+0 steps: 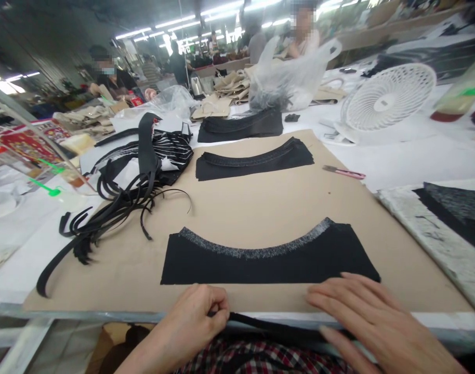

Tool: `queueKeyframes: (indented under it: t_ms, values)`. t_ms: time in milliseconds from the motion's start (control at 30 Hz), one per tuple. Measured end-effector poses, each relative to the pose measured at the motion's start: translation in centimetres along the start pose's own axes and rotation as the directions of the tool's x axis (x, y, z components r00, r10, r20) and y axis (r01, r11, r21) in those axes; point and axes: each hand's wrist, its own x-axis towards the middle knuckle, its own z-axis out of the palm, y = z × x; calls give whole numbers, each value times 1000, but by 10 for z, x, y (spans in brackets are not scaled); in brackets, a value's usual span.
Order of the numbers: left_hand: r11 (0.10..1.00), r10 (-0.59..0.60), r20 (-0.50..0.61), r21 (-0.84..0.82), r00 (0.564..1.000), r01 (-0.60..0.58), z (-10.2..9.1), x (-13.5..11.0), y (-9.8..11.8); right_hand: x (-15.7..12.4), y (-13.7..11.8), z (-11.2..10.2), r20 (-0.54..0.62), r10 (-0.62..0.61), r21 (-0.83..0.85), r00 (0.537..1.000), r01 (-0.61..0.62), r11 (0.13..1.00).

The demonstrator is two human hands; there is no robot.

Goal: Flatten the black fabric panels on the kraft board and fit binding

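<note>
Just off the table's front edge, my left hand [198,317] is closed in a pinch on one end of a narrow black strip [274,327]. The strip runs right along the edge toward my right hand [366,314]. That hand is open, its fingers stretched over the edge and its thumb by the strip; where the strip passes under it is hidden. Beyond both hands, a black fabric panel [261,267] lies flat on brown card [253,208]. Its concave upper edge carries a speckled grey-white band. My right fingertips are close to the panel's lower right corner.
Stacked black curved pieces [253,162] lie farther back. At left is a tangle of black strips [116,213]. A snipping tool with a pink handle [348,172], a white fan [389,98] and a plastic bag [292,72] are at right and back. Other people stand beyond.
</note>
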Motion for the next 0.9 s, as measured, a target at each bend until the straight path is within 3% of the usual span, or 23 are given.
queueKeyframes:
  t_ms: [33, 133, 233, 300, 367, 500, 633, 733, 900]
  values:
    - [1000, 10, -5, -1, 1000, -10, 0, -1, 0, 12, -11, 3, 76, -11, 32, 997, 8, 999]
    - [998, 29, 5, -56, 1000, -29, -1, -3, -2, 33, -33, 15, 258, 102, 71, 961, -124, 990]
    - [986, 49, 60, -162, 997, -39, -7, -7, -6, 38, -36, 21, 420, 211, 127, 883, -287, 949]
    - [974, 47, 128, -228, 991, -17, -13, -9, -7, 40, -34, 19, 500, 216, 209, 838, -360, 909]
    - [969, 63, 174, -246, 983, -18, -21, -11, -7, 43, -33, 15, 540, 202, 288, 817, -404, 868]
    - [964, 175, 167, -231, 970, -134, -30, -9, -4, 47, -35, 12, 602, 243, 333, 761, -516, 790]
    - [926, 148, 257, -375, 955, -42, -33, -5, -7, 43, -30, 18, 649, 285, 402, 705, -636, 658]
    - [921, 129, 247, -389, 960, -24, -40, -5, -15, 42, -21, 18, 703, 281, 429, 653, -705, 565]
    - [902, 91, 166, -433, 982, -10, -56, -9, -37, 49, -9, 17, 699, 246, 483, 671, -697, 530]
